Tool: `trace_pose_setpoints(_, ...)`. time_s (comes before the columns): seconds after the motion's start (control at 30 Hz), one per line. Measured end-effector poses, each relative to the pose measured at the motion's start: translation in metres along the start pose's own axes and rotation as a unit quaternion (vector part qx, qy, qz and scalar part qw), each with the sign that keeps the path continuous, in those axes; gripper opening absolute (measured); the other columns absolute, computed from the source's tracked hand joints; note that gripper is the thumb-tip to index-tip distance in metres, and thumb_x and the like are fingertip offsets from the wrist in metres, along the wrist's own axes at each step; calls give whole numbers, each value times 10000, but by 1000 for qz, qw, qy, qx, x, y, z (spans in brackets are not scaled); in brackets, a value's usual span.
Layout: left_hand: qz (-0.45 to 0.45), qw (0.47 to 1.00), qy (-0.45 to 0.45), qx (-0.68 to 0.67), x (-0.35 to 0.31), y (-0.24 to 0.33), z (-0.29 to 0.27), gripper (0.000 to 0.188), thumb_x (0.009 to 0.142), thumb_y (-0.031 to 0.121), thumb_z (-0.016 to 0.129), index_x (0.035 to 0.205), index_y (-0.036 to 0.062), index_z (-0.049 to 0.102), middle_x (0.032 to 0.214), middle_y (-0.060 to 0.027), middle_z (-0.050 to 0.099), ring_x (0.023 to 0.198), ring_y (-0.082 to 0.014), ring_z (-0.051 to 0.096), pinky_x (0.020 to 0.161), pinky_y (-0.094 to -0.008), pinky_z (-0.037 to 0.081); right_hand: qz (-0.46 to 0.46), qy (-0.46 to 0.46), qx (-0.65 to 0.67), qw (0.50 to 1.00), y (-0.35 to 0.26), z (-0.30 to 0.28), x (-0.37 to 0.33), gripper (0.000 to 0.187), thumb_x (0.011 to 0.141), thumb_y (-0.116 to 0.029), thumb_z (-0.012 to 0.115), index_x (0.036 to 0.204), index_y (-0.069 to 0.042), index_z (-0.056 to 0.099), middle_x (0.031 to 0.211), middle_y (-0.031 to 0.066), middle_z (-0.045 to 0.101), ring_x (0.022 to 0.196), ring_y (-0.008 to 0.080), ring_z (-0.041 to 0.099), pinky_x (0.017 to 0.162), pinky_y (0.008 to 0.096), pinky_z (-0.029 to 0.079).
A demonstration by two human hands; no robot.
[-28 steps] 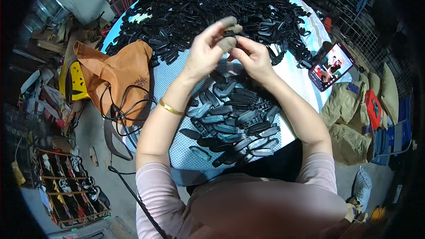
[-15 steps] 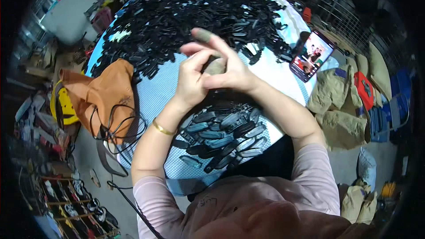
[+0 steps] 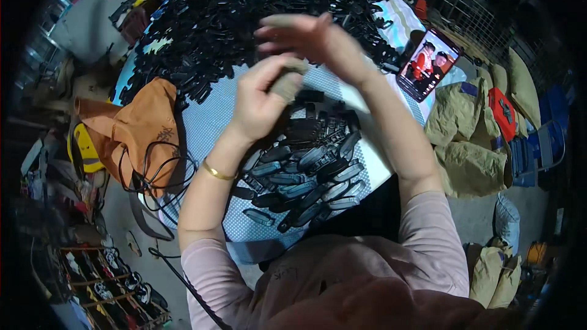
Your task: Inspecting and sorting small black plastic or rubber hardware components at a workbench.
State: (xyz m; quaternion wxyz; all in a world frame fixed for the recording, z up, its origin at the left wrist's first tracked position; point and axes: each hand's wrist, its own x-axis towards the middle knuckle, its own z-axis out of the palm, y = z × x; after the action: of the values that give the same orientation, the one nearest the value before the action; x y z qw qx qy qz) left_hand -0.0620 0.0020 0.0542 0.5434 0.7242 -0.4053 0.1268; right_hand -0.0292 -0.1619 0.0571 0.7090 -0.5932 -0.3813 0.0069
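Observation:
My left hand is closed above the middle of the round table, its thumb and finger pressed together. A grey-green cover wraps the thumb tip; whether anything sits in the pinch is hidden. Farther up, my right hand stretches its fingers toward the left, slightly blurred and seemingly empty. It is over the near edge of a big heap of small black plastic pieces. Below both hands, nearer my body, lies a smaller group of oblong black and grey pieces on the patterned cloth.
A phone with a lit screen leans at the table's right edge. An orange-brown bag with a tangled black cable lies at the left edge. Brown sacks stand on the floor at right, a shoe rack at lower left.
My hands were together and have come apart. The right hand has moved up over the big heap; the left has turned slightly and stayed near its place.

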Motion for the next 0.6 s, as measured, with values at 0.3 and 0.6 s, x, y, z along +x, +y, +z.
trace_pose_setpoints(0.3, -2, 992, -124, -13, 1, -28, 5, 346, 731, 128, 653, 1048, 2, 590, 943, -99, 610, 902, -190, 568, 807, -285, 435, 331, 20, -548, 768, 7, -92, -38, 379, 675, -270, 711, 953, -24, 635, 853, 130, 632, 786, 232, 601, 695, 326, 469)
trace_pose_setpoints(0.6, -127, 965, -134, -186, -2, -48, 2, 359, 728, 12, 643, 1081, 6, 583, 1056, -67, 574, 932, -146, 565, 815, -256, 460, 308, -51, -570, 760, 33, -73, -32, 356, 592, -252, 737, 828, 2, 654, 784, 195, 625, 758, 315, 615, 706, 375, 475)
